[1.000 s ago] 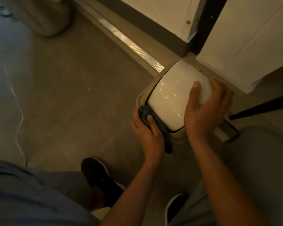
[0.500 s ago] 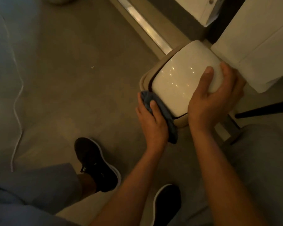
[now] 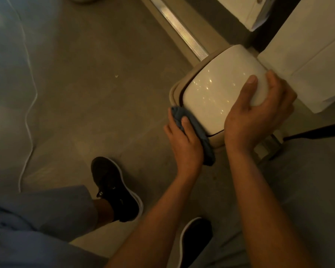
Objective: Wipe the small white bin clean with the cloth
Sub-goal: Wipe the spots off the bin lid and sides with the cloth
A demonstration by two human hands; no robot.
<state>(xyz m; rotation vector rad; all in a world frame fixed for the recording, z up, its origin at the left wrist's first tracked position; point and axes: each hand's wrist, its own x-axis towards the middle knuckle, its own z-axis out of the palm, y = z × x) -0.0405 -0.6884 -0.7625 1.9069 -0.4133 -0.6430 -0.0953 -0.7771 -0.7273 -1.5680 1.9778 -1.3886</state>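
Note:
The small white bin point(image 3: 217, 93) stands on the floor at the right, its glossy lid facing up. My right hand point(image 3: 257, 115) grips the lid's near right corner, thumb on top and fingers curled round the side. My left hand point(image 3: 184, 142) holds a blue-grey cloth point(image 3: 193, 122) against the bin's near left edge, with the thumb on the cloth. The cloth's lower end hangs down past my palm. The bin's body below the lid is mostly hidden.
White cabinet panels point(image 3: 307, 60) stand close behind and to the right of the bin. A metal floor strip point(image 3: 182, 29) runs diagonally at the top. A white cable point(image 3: 30, 105) trails along the left floor. My two dark shoes point(image 3: 116, 188) are below my arms.
The view has shifted, so the bin sits higher and further right. My left hand with the cloth has slid slightly along the bin's left edge. My right hand keeps its grip.

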